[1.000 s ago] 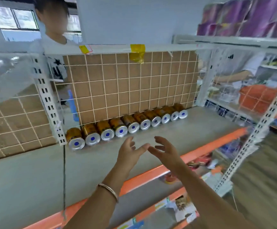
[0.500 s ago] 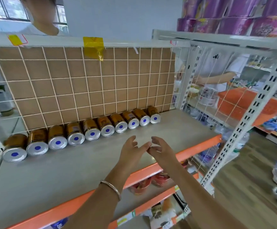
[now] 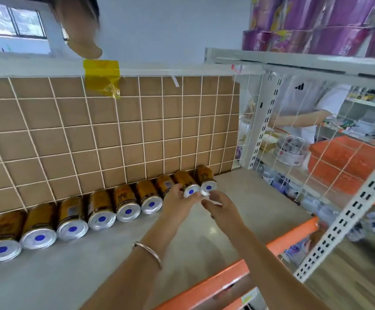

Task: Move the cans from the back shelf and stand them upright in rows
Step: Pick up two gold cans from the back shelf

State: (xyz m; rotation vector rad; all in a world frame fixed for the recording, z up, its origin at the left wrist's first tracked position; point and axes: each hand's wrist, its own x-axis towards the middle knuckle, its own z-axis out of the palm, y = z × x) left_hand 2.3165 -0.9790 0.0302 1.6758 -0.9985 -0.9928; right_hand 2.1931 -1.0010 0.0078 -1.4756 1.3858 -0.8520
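Several gold-brown cans [image 3: 126,203] lie on their sides in one row along the back of the grey shelf [image 3: 92,260], silver ends with blue dots facing me. My left hand [image 3: 177,201], with a bracelet at the wrist, reaches the second can from the right [image 3: 187,182]; its thumb and fingers are spread at that can's silver end. My right hand [image 3: 219,208] hovers just in front of the rightmost can [image 3: 205,177], fingers relaxed and holding nothing. No can stands upright.
A brown panel behind white wire mesh [image 3: 115,135] backs the shelf. The orange front edge [image 3: 226,271] runs diagonally at lower right beside a perforated white upright [image 3: 349,213]. Purple packs [image 3: 316,23] sit on the shelf above. Other people stand behind and to the right.
Both hands have moved forward and right from mid-shelf to the right end of the can row. The camera has swung right and closer.
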